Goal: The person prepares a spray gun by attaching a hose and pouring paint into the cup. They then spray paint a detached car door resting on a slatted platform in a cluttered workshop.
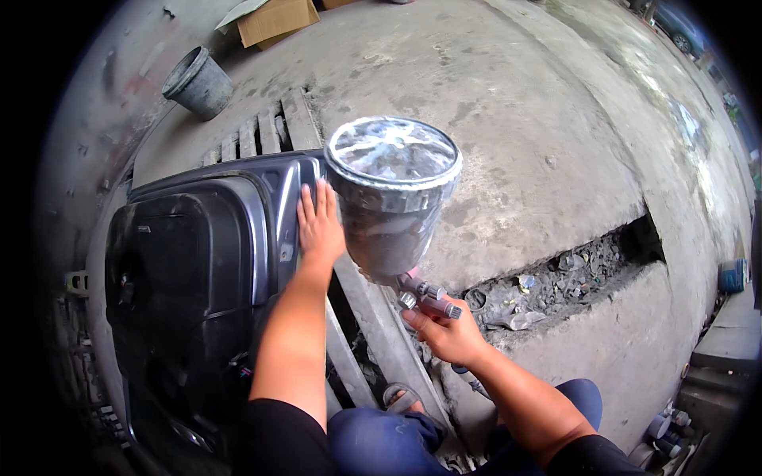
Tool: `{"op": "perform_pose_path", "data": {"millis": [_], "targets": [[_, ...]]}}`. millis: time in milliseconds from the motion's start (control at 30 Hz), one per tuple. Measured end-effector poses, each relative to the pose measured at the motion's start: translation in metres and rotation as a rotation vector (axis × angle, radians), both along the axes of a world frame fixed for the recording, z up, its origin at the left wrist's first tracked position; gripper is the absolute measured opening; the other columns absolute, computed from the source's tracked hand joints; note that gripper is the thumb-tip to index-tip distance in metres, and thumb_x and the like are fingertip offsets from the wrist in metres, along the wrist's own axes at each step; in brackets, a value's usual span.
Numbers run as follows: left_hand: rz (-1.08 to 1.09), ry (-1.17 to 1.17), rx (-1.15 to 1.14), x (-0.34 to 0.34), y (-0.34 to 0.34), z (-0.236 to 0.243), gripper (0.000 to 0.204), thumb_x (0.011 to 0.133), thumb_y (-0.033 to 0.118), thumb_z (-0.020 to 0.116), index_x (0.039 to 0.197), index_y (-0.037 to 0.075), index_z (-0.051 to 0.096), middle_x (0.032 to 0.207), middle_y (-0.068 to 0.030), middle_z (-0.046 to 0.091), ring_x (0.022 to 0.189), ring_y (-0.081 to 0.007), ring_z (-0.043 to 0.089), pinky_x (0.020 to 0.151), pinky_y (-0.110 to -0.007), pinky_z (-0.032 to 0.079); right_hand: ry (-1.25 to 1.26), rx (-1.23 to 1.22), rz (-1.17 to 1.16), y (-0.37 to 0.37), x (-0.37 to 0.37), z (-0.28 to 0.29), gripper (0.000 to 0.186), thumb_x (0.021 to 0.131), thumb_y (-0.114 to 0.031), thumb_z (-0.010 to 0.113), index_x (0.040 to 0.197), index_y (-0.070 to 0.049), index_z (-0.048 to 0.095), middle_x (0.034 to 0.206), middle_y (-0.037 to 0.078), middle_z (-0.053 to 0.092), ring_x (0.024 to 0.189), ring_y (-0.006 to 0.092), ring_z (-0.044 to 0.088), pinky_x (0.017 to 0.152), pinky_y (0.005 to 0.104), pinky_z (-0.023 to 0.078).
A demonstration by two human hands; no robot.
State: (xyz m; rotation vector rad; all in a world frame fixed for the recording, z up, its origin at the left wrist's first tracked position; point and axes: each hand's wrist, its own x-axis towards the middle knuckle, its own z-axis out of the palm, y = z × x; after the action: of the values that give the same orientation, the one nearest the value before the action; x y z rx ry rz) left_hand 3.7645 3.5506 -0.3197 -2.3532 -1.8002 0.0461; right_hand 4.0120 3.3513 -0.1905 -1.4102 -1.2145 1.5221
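Note:
A dark car door lies at the left with its black inner side up. My left hand rests flat against the door's metal edge, fingers stretched out. Low in front of me, my right hand is closed round the handle of a spray gun, whose knobs point back toward me. On top of the gun stands a large metal paint cup, roughly upright. Its shiny top looks covered with clear film or a lid; I cannot tell which. The cup hides the gun's front.
Concrete slats with gaps run beneath the door. To the right, a rubble-filled pit cuts into the concrete floor. A grey bucket and a cardboard box stand at the far left. Several small containers sit at the lower right.

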Motion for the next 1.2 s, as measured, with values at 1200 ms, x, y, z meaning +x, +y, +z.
{"op": "perform_pose_path", "data": {"millis": [1200], "targets": [[0.608, -0.139, -0.039, -0.005, -0.268, 0.002, 0.082, 0.088, 0.039, 0.057, 0.144, -0.008, 0.021, 0.154, -0.0244, 0.012, 0.144, -0.0388, 0.007, 0.116, -0.048, 0.010, 0.130, -0.217, 0.354, -0.066, -0.022, -0.051, 0.025, 0.090, -0.024, 0.068, 0.081, -0.004, 0.055, 0.066, -0.004, 0.051, 0.058, 0.0047, 0.044, 0.052, 0.0238, 0.038]]}}
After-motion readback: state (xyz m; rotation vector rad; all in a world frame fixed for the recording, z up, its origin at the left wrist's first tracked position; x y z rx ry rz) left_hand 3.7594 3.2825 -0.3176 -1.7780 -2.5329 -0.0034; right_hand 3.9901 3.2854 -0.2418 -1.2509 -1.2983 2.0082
